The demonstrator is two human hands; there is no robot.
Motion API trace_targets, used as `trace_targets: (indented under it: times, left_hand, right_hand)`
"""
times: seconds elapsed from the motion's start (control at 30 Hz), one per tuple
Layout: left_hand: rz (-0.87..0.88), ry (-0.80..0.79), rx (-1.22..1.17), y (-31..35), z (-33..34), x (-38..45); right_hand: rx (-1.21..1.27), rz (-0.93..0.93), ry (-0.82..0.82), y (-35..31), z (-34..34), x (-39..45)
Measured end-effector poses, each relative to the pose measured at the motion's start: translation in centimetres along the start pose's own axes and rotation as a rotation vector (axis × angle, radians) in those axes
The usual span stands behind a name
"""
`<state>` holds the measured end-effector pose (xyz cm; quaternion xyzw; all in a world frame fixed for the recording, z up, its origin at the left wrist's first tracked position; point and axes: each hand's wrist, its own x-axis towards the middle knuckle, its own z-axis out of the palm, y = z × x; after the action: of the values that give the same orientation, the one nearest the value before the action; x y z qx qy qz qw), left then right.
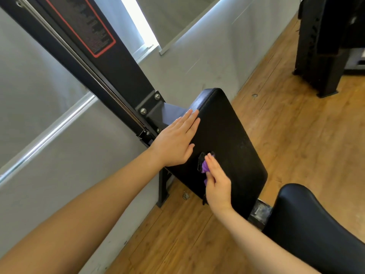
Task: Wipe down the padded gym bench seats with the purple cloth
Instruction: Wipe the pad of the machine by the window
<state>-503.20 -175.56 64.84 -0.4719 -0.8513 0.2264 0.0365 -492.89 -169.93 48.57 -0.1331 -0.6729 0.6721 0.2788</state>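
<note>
Nearest the lens, the left hand [176,140] lies flat with straight fingers on the near edge of the black padded seat [227,139], steadying it. Beside it the right hand [217,183] pinches the bunched purple cloth [205,167] against the pad; the cloth looks light, soft and limp, best kept wadded under the fingertips, while the vinyl seems firm and smooth. No containers show.

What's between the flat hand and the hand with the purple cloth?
In the head view, only bare black padding of the bench pad separates the left hand from the right hand gripping the purple cloth.
</note>
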Motion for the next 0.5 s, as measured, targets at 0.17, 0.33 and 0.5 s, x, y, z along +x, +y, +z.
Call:
trace_targets:
  times: [0.17,0.33,0.5]
  left_hand:
    - [-0.006,0.006,0.020,0.0,0.2,0.0]
    - [-0.005,0.013,0.012,-0.1,0.5,0.2]
    - [-0.002,0.002,0.002,-0.1,0.3,0.2]
  right_hand:
    - [0.078,0.181,0.220,0.9,-3.4,9.0]
    - [-0.002,0.303,0.254,1.4,-3.7,12.9]
    - [-0.126,0.122,0.187,1.1,0.0,4.0]
